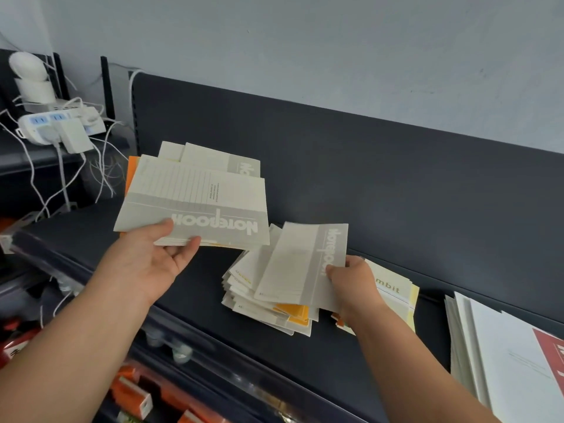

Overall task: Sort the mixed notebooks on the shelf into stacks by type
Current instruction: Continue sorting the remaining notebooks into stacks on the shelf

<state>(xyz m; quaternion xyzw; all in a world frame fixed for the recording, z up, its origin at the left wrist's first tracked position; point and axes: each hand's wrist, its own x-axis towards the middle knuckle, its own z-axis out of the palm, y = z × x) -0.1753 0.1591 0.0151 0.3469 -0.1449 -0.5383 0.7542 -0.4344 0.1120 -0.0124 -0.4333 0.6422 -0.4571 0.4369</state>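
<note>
Two bare forearms stretched in from the near edge of the shelf (201, 282), a dark, flat board with a dark back panel (396, 178) behind it. The left hand (146, 264) held a bundle of grey notebooks (195, 196) over the shelf's left part, thumb on the top cover and fingers (186, 248) curled beneath its near edge. The word "Notebook" showed upside down on that cover. An orange cover (131, 175) peeked out at the bundle's left side; whether it was part of the held bundle could not be told.

The right hand (351, 285) pinched a single grey notebook (305, 264) by its near right corner, thumb on top. This notebook lay tilted across a mixed pile (262, 303) near the middle of the shelf, where white, grey and orange-yellow covers were fanned unevenly. Just beside the pile, partly under the right wrist, lay a cream notebook (393, 288) printed with the letters "mbit".

Near the shelf's right end sat a stack of white booklets (503, 355). Beyond the left end, a white power strip (58, 123) with plugs and cables rested on another ledge. Orange boxes (134, 395) filled the level below the near edge.
</note>
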